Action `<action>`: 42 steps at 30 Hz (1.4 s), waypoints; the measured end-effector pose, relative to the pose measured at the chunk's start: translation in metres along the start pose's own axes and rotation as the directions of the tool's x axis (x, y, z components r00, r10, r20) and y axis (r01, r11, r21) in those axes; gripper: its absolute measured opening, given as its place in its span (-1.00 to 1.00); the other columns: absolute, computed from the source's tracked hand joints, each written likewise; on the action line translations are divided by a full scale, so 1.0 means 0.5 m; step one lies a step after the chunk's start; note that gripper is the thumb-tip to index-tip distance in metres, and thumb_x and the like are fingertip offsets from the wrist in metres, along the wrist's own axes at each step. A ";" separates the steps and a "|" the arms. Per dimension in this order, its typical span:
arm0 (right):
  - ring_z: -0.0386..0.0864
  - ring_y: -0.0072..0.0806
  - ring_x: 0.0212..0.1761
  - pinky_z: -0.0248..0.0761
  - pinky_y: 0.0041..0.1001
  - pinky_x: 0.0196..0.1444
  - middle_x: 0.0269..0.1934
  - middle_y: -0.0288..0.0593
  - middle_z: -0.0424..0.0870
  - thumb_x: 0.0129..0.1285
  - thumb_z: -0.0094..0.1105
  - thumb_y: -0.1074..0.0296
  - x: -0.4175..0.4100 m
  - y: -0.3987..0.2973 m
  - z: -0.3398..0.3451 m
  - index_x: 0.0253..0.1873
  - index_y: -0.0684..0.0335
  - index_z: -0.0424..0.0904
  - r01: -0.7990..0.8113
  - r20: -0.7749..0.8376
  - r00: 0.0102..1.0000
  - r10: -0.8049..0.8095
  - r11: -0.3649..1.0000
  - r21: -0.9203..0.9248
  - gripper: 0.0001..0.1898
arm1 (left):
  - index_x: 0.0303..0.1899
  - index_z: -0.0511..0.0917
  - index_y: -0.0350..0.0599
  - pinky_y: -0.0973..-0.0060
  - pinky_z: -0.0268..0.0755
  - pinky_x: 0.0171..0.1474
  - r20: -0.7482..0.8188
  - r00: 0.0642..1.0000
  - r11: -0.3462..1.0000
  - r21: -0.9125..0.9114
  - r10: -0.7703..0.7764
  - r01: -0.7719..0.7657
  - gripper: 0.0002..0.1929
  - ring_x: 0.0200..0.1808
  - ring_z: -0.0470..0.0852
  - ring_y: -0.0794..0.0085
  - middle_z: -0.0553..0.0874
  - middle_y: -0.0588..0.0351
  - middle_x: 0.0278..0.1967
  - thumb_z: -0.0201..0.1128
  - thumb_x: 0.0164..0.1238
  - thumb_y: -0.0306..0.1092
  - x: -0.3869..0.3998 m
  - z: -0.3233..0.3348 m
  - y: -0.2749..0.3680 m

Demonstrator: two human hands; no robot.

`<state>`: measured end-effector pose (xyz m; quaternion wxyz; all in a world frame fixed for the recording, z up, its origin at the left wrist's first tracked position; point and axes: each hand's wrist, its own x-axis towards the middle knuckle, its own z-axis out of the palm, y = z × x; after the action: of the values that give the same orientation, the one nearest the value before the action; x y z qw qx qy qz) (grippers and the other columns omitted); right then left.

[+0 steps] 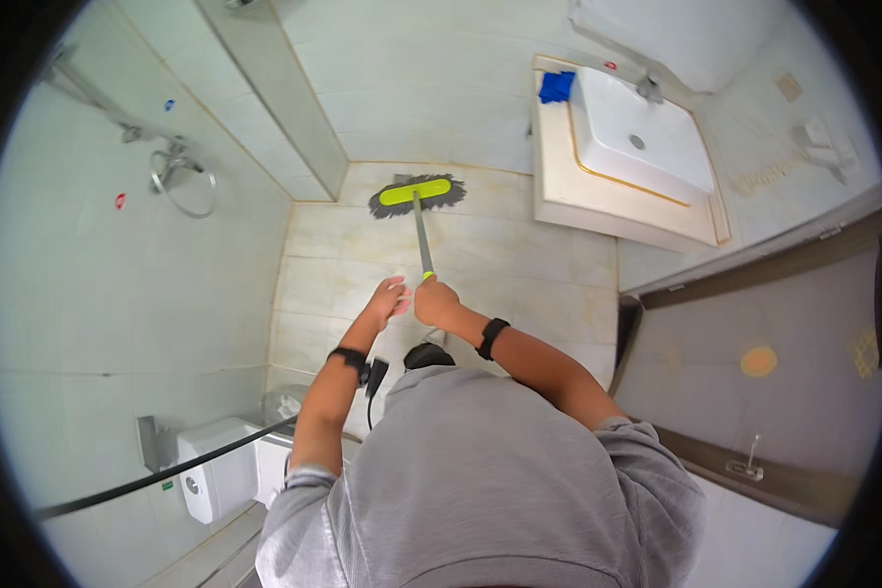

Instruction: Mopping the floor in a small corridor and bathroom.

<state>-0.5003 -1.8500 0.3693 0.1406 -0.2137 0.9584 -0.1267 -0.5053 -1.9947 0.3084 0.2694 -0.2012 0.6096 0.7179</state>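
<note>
My right hand (435, 300) is closed around the handle of a flat mop (422, 239), just below a green collar on its grey pole. The mop head (415, 192), a lime-green plate fringed with dark grey strands, lies on the tiled floor (507, 287) near the far wall. My left hand (391, 300) is beside the right one, off the pole, its fingers apart and slightly curled with nothing in them. Both wrists wear black bands.
A white basin (654, 140) sits on a counter (595, 198) at the right, with a blue cloth (556, 87) on its corner. A shower hose (212, 191) hangs on the left wall. A toilet tank (220, 467) stands lower left, a brown door (764, 397) lower right.
</note>
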 end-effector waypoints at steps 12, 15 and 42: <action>0.55 -0.01 -0.27 0.42 -0.17 -0.25 -0.31 0.17 0.55 0.15 -0.17 0.38 -0.374 0.394 0.179 -0.04 0.38 0.27 -0.471 -0.004 0.881 0.473 0.879 0.078 -0.70 | -0.16 0.44 -0.42 0.38 0.42 -0.32 -0.116 0.980 0.869 0.488 0.159 -0.083 -0.68 -0.36 0.57 0.37 0.61 -0.05 -0.28 0.08 0.10 -0.34 -0.371 -0.032 -0.432; 0.49 0.03 -0.14 0.36 -0.12 -0.12 -0.18 0.15 0.52 0.14 -0.15 0.34 -0.662 0.455 0.299 -0.01 0.32 0.26 -0.675 0.233 0.737 0.635 0.710 0.201 -0.68 | -0.18 0.45 -0.45 0.33 0.42 -0.24 -0.078 0.968 0.971 -0.004 -0.240 0.241 -0.64 -0.27 0.58 0.31 0.61 -0.14 -0.25 0.14 0.10 -0.28 -0.273 -0.145 -0.644; 0.53 0.01 -0.35 0.41 -0.22 -0.30 -0.45 0.14 0.55 -0.16 0.22 0.31 -1.351 -0.120 0.276 -0.37 0.34 0.49 -0.898 0.062 0.405 0.912 0.384 0.214 -0.75 | -0.18 0.48 -0.23 0.25 0.40 -0.14 0.347 0.885 0.395 0.894 -0.310 -0.213 -0.67 -0.21 0.58 0.03 0.61 -0.17 -0.29 -0.01 0.17 -0.16 -0.408 -0.141 -0.855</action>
<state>0.1536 -1.6269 0.4049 0.1774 0.3632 0.9041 -0.1384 -0.0799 -2.0454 0.0942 0.4928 0.1390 0.8122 0.2796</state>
